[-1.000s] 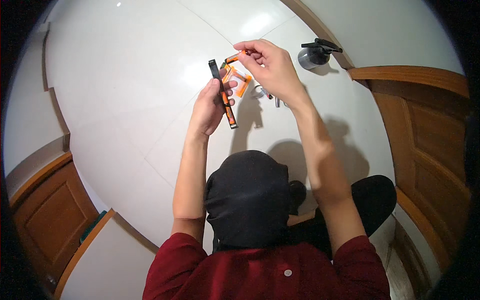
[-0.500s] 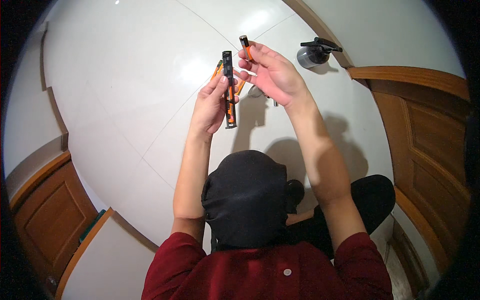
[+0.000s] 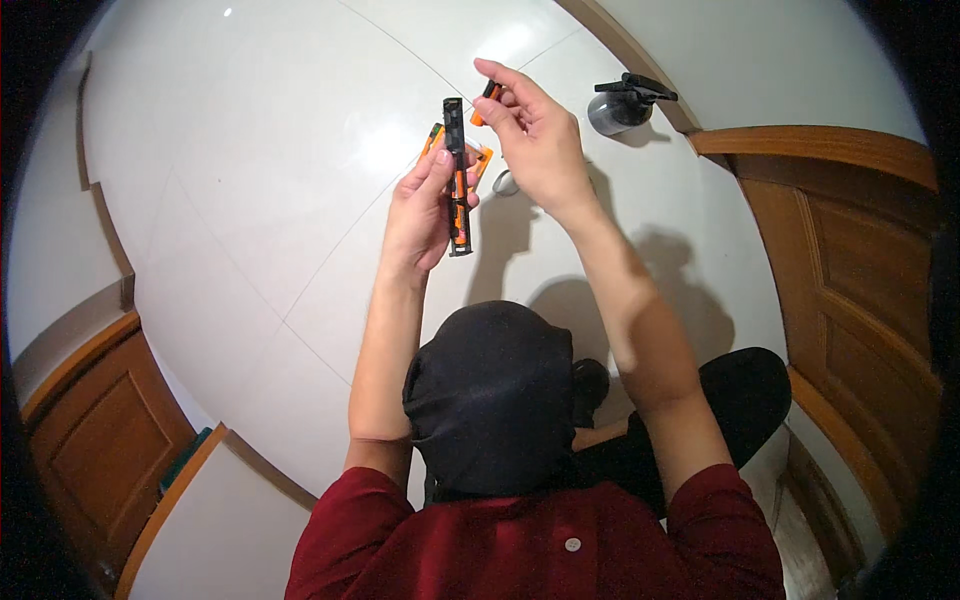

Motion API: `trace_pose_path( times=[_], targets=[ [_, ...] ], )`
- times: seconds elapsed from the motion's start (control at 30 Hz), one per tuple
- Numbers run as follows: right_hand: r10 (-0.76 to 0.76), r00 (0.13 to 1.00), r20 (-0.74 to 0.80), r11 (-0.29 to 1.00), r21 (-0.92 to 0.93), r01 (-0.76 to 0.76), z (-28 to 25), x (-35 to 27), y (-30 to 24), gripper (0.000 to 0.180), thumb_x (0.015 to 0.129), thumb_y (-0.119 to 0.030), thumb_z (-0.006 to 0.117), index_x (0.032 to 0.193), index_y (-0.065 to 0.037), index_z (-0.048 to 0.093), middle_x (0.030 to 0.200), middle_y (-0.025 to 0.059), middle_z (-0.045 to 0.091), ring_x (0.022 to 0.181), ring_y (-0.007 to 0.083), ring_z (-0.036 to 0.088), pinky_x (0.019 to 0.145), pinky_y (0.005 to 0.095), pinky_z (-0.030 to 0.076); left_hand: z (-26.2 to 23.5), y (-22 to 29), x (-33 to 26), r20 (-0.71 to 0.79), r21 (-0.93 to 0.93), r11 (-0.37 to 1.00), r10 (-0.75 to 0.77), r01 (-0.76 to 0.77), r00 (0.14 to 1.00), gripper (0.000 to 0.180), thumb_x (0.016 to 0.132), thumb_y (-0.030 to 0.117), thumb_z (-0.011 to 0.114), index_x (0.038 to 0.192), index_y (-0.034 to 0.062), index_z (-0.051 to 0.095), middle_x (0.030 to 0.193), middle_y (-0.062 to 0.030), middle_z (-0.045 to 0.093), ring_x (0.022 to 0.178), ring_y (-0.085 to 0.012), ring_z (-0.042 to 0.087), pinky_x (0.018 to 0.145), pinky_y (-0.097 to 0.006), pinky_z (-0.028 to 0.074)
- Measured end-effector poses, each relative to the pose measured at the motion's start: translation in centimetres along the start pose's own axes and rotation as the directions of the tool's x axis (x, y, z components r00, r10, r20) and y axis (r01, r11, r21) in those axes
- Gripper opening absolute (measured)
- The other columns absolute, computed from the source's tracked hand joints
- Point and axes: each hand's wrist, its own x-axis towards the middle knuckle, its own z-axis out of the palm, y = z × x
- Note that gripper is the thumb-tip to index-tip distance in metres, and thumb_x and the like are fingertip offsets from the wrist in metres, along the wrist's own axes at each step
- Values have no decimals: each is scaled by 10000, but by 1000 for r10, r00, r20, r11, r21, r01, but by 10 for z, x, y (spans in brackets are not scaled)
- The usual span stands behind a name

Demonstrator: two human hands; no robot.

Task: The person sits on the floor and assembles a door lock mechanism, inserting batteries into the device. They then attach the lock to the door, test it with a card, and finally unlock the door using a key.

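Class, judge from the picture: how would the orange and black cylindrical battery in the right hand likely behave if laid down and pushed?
The orange and black cylindrical battery would probably roll, since its body looks round and the white tiled floor looks glossy. It is likely stiff, as it looks straight in the right hand.

Head camera: looks from above the black head covering (image 3: 490, 400), very near it.
Tiled floor (image 3: 250, 240): faced steeply downward, beyond the head covering.
Left hand (image 3: 422, 210) and right hand (image 3: 540, 145): farther from the lens than the head covering, past its top.
Wood panelling (image 3: 865, 275): bends fisheye-fashion, right of the head covering.
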Motion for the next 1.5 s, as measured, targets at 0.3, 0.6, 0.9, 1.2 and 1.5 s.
trace_pose_path(
  times=[0.3, 0.6, 0.9, 1.2, 1.5],
  targets=[
    [-144, 983, -111, 982, -141, 128, 12, -3, 9, 288, 810, -106, 724, 1078, -24, 659, 785, 67, 686, 703, 98, 641, 662, 237, 529, 8, -4, 0, -29, 13, 1000, -11, 12, 1000, 368, 959, 232, 548, 1273, 41, 539, 994, -75, 644, 794, -123, 616, 638, -268, 538],
    [-231, 972, -40, 937, -277, 212, 1, 8, 22, 275, 794, -103, 736, 1035, 8, 662, 777, 65, 672, 684, 90, 628, 637, 232, 523, 11, -17, 2, -55, -15, 1000, -4, 3, 999, 382, 965, 204, 537, 1306, 33, 512, 1009, -60, 634, 763, -115, 591, 617, -253, 521],
    [-195, 943, -268, 947, -302, 110, 11, -1, 23, 195, 813, -72, 683, 961, 27, 604, 805, 94, 664, 693, 139, 658, 611, 263, 543, 22, -31, 7, -69, 72, 989, 135, -130, 988, 396, 967, 171, 534, 1323, 6, 486, 946, -44, 639, 739, -88, 583, 609, -237, 511],
    [-294, 952, -88, 854, -472, 220, 1, 1, 19, 203, 812, -79, 688, 978, 15, 618, 859, 122, 647, 729, 164, 664, 646, 279, 551, 20, -36, 8, -57, 114, 983, 151, -143, 987, 390, 967, 166, 533, 1315, -2, 491, 945, -43, 628, 736, -92, 577, 587, -234, 504],
    [-271, 963, -6, 909, -332, 254, 3, -2, 33, 241, 848, -109, 636, 1072, -22, 651, 919, 147, 630, 779, 254, 649, 694, 336, 523, 22, -25, 4, -77, 94, 987, 139, -131, 987, 356, 985, 162, 490, 1299, -4, 506, 933, -45, 625, 722, -83, 564, 585, -232, 493]
  ],
)
